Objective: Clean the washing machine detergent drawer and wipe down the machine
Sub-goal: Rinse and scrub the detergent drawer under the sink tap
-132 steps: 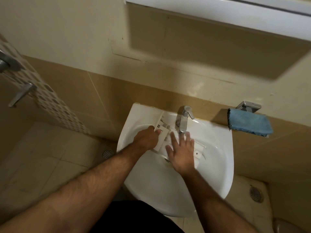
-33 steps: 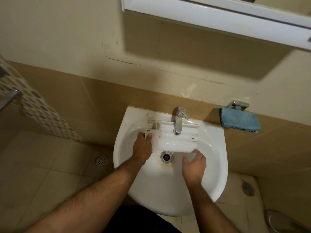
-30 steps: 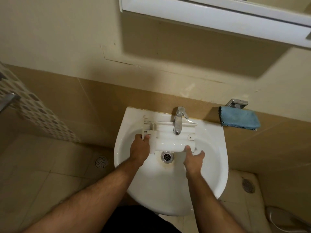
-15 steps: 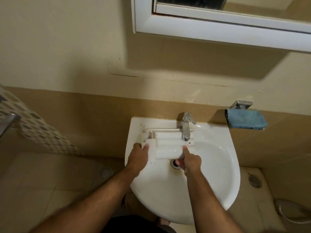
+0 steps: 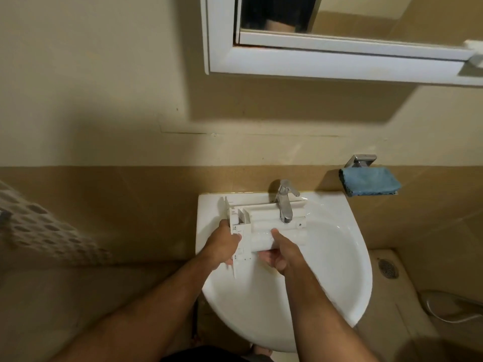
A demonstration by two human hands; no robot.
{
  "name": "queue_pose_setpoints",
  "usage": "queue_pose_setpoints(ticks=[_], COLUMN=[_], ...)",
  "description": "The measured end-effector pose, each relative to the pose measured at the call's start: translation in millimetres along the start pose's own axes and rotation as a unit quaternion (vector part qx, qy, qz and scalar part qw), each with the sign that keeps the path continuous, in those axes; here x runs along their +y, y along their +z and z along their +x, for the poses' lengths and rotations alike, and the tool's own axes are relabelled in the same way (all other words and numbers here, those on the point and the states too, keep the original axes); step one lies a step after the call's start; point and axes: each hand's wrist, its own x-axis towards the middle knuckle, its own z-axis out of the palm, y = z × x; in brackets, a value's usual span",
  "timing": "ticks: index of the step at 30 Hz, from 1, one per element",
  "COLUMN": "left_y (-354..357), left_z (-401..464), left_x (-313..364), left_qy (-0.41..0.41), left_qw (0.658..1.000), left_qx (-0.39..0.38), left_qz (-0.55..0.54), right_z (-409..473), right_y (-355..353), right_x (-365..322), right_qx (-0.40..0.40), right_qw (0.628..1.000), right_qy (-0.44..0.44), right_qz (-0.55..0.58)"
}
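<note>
From the head camera I see my left hand gripping the white detergent drawer by its front panel end, my right hand curled round its near edge; above both grips stands the tap, below them the sink.

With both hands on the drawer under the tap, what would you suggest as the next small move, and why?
Probably rub the right hand along the white plastic detergent drawer while the left hand keeps its grip on the front panel. The drawer lies across the white ceramic sink right beneath the chrome tap, and the right thumb already rests on its wet surface, so scrubbing looks like the natural next step.
</note>
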Motion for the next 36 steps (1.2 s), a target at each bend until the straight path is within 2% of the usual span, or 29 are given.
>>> queue_pose_setpoints(ticks=[4, 6, 10, 12, 14, 16, 18, 19, 27, 31, 36], left_y=[15.0, 15.4, 8.0, 8.0, 10.1, 12.5, 13.7, 13.3, 21.7, 25.6, 31.6], left_z=[1.3, 3.4, 8.3, 8.0, 3.5, -1.1, -3.9, -5.1, 0.4, 2.6, -1.6], left_x=[6.4, 9.0, 10.2, 9.4, 9.2, 8.4, 5.1, 3.9, -1.3, -13.1, -27.1], left_qy=[-0.006, -0.002, 0.008, 0.008, -0.004, -0.014, -0.015, -0.017, 0.002, 0.02, 0.065], left_qw=[1.0, 1.0, 1.0, 1.0, 0.999, 0.996, 0.994, 0.993, 0.99, 0.993, 0.997], left_qx=[-0.016, -0.005, 0.0, -0.019, -0.046, -0.075, -0.098, -0.11, -0.137, -0.105, -0.026], left_qz=[-0.009, 0.006, 0.019, 0.005, -0.025, -0.049, -0.048, -0.046, -0.045, -0.041, -0.015], right_z=[4.2, 3.6, -5.5, -6.4, -3.5, -2.0, -4.2, -3.9, -13.5, -20.4, -22.1], right_y=[3.2, 11.7, 17.6, 10.6, 3.2, -6.7, -21.1, -30.7, -91.1, -98.7, -93.2], right_x=[4.3, 9.6, 4.2, -3.6, -9.1, -16.6, -23.7, -25.7, -45.3, -55.1, -77.8], right_qx=[0.114, 0.139, 0.047, 0.035, 0.068, 0.145, 0.222, 0.226, 0.119, 0.08, 0.038], right_qw=[0.986, 0.985, 0.999, 0.999, 0.998, 0.989, 0.972, 0.97, 0.989, 0.996, 0.994], right_qy=[-0.091, -0.09, -0.004, 0.008, -0.004, -0.032, -0.05, -0.059, -0.037, 0.007, 0.035], right_qz=[0.08, 0.057, 0.005, -0.014, -0.01, -0.002, -0.057, -0.067, -0.076, -0.048, -0.095])
